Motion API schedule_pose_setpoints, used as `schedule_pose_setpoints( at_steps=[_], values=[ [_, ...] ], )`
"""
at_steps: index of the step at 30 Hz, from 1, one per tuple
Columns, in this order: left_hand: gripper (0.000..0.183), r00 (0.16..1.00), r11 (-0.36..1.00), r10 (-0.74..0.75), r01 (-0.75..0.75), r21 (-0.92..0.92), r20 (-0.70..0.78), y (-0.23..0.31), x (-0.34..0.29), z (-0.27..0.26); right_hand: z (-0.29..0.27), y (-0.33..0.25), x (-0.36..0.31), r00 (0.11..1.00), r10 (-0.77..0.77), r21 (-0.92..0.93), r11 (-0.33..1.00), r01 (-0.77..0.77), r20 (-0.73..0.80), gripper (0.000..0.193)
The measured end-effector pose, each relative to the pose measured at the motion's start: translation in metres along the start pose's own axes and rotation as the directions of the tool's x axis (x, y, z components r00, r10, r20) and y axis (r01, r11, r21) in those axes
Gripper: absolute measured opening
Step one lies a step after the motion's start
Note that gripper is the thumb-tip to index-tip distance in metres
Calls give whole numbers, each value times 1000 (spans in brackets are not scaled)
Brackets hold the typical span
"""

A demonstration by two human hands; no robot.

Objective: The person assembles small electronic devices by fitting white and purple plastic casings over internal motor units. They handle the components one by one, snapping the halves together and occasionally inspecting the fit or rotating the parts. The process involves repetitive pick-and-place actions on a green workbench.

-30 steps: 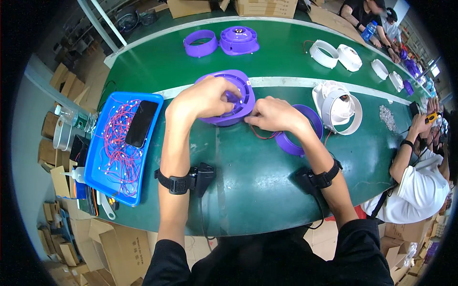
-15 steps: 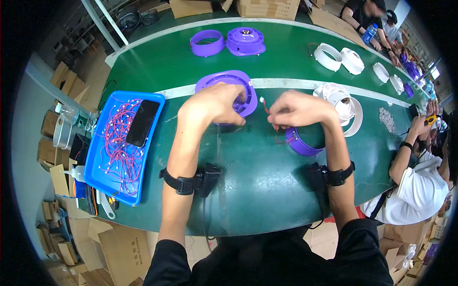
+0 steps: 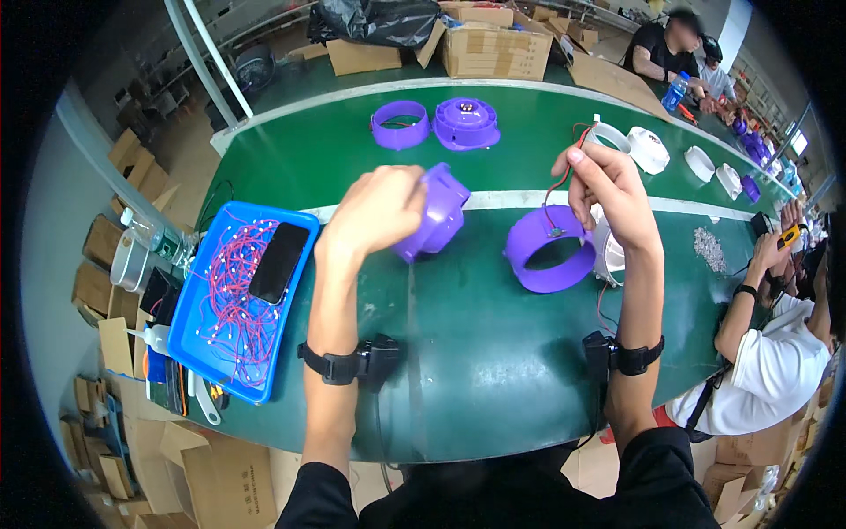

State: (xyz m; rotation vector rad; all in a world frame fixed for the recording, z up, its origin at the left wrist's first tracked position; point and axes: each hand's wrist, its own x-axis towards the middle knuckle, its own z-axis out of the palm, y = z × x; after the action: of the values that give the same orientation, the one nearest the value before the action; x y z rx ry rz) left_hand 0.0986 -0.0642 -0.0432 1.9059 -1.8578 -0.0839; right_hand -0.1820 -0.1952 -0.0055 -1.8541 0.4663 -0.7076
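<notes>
My left hand point(image 3: 374, 207) is closed round the edge of a purple plastic housing point(image 3: 438, 216), which is tipped up on its side above the green table. Between the thumb and fingers of my right hand point(image 3: 614, 189) is a thin red cable point(image 3: 550, 196) with a white connector at its top end. The cable runs down to a purple ring point(image 3: 524, 256), which is tilted with its opening showing; whether it touches the table I cannot tell. A white housing point(image 3: 608, 251) sits partly hidden behind the ring and my right hand.
A blue tray point(image 3: 181, 331) on the left holds many red cables and a black phone point(image 3: 279, 263). Farther back stand another purple ring point(image 3: 401, 132) and a purple housing point(image 3: 466, 123). White parts point(image 3: 649, 150) and a pile of small bits point(image 3: 708, 250) lie rightward, near a co-worker point(image 3: 749, 353).
My left hand has tipped the purple housing up from lying flat. My right hand has risen with the cable, and the purple ring has come up and tilted. The view has shifted a little.
</notes>
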Motion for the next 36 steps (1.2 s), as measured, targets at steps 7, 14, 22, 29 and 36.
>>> schedule_pose_setpoints(
  at_steps=[7, 14, 22, 29, 36],
  values=[
    [28, 992, 988, -122, 125, -91, 41, -59, -7, -3, 14, 2, 4, 993, -118, 87, 989, 119, -16, 36],
    [24, 755, 842, -428, 533, -84, 497, -105, -14, 10, 25, -1, 3, 978, -200, 84, 975, 204, -59, 34],
    [43, 970, 971, -138, 173, -165, 201, -74, -16, -14, 30, -15, -4, 965, -253, 56, 965, 257, -66, 32],
    [113, 933, 831, 292, -138, -538, 212, 87, -23, -16, 32, -26, -14, 933, -309, 213, 914, 345, -185, 32],
    [87, 966, 904, 245, -260, -339, -88, 98, -15, 4, 43, -32, -14, 852, -476, 158, 844, 512, -216, 29]
  ],
)
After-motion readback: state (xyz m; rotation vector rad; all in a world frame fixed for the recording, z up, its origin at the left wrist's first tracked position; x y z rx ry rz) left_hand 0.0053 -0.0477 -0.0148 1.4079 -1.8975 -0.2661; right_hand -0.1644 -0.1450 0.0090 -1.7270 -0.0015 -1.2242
